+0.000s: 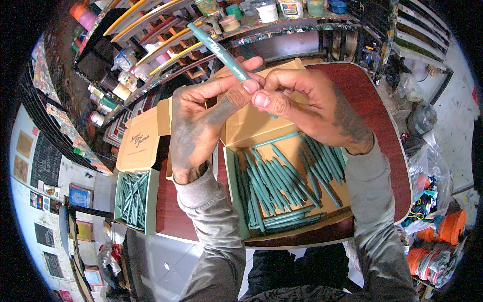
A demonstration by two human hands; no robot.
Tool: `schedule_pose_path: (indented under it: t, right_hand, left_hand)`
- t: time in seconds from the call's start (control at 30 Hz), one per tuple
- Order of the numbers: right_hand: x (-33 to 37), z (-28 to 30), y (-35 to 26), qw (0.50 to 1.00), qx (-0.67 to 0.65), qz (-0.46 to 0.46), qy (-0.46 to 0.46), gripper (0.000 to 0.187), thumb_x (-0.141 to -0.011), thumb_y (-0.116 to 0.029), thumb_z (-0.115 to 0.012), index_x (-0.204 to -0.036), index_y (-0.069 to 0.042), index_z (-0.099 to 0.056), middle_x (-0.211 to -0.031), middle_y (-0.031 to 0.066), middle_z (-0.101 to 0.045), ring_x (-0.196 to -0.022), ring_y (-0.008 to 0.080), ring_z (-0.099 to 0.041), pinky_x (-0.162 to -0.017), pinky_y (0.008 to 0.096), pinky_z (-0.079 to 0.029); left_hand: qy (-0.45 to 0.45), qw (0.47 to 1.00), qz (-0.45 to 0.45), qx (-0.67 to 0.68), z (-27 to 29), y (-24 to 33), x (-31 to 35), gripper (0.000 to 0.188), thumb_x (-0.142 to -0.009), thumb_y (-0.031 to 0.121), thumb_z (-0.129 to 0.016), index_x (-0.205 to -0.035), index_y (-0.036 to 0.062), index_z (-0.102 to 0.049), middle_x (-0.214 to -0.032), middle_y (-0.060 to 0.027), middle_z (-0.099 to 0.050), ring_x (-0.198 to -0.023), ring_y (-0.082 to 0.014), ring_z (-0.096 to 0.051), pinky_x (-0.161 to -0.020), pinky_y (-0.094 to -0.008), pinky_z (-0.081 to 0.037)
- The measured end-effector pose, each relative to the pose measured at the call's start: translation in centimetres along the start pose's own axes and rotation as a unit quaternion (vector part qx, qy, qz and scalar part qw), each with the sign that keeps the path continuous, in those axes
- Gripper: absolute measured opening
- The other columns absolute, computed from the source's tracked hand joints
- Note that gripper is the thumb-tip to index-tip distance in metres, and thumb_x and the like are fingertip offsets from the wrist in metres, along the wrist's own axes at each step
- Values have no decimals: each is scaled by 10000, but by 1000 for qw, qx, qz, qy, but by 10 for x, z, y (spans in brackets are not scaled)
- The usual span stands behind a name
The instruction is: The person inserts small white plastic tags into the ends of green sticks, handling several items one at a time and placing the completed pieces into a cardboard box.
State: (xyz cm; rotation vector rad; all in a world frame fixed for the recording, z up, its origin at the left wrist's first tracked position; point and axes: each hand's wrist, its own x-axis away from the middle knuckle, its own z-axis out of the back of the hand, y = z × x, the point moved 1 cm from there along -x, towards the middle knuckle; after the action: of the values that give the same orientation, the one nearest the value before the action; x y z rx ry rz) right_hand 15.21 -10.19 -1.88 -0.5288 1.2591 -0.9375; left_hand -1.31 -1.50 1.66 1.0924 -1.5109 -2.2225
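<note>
Both hands are raised together above the table [382, 126], and between them they hold a single teal pen [217, 49]. The pen is slim and round, a dull blue-green along its whole length, with a pale printed mark partway down the barrel. It tilts up and away to the left, its far end standing out against the shelves [166, 45] beyond. Its near end disappears between the fingertips.

The left hand [201, 126] is closed on the pen, thumb and forefinger pinching the lower part of the barrel. The right hand [307, 103] meets it from the other side, its fingers curled in and its thumb tip pressed against the left thumb at the pen's near end. Both hands are smudged dark grey, and both wrists sit in grey sleeves.

Directly below the hands, an open cardboard box [241, 201] rests on the dark red-brown table. It has green outer walls and a tan lining, and holds many more pens [282, 181] of the same teal colour, lying loosely in overlapping rows. Its tan flaps stand open behind the hands.

A second box [133, 201] of the same kind sits at the table's left edge, also filled with teal pens, its lid folded back.

At the back, the shelves carry jars and pots [266, 10] of paint.
</note>
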Motion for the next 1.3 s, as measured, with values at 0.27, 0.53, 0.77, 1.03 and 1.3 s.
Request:
schedule_pose_path:
  t: [0.27,0.53,0.77,1.03,1.3]
  right_hand:
    - [-3,-9,8,992,-122,12,9,187,-942,-149,-604,-927,37,-619,-829,54,-630,-724,98,-604,-671,266,-510]
    - [-1,-11,-1,989,-140,-27,30,176,-950,-132,-601,-966,44,-614,-793,63,-629,-650,118,-635,-599,259,-537]
    - [0,-15,-8,986,-158,-43,41,212,-952,-139,-604,-1015,63,-619,-820,109,-658,-692,168,-679,-634,280,-578]
    - [1,-22,-13,982,-172,-76,37,233,-945,-143,-616,-1031,73,-618,-859,139,-672,-747,203,-700,-676,292,-589]
    - [1,-23,-13,979,-192,-73,9,194,-939,-70,-602,-1071,69,-578,-906,124,-660,-798,198,-691,-724,289,-580]
  left_hand:
    - [15,1000,15,-16,-1,-1,0,243,-907,148,-665,-1080,-18,-702,-1063,-106,-700,-950,-150,-627,-901,-304,-489]
    - [-38,993,38,104,2,3,-1,306,-946,187,-606,-1155,-29,-662,-1024,-98,-697,-908,-126,-624,-867,-285,-492]
    - [-56,997,-16,43,6,-6,1,352,-872,191,-639,-1155,-18,-669,-994,-90,-702,-901,-121,-635,-863,-269,-484]
    - [60,988,-54,131,-4,-2,-2,310,-935,211,-634,-1114,-41,-662,-990,-146,-710,-886,-162,-664,-813,-296,-536]
    - [123,985,-78,95,-13,1,1,315,-951,259,-609,-1056,-30,-675,-897,-141,-721,-810,-157,-663,-757,-291,-524]
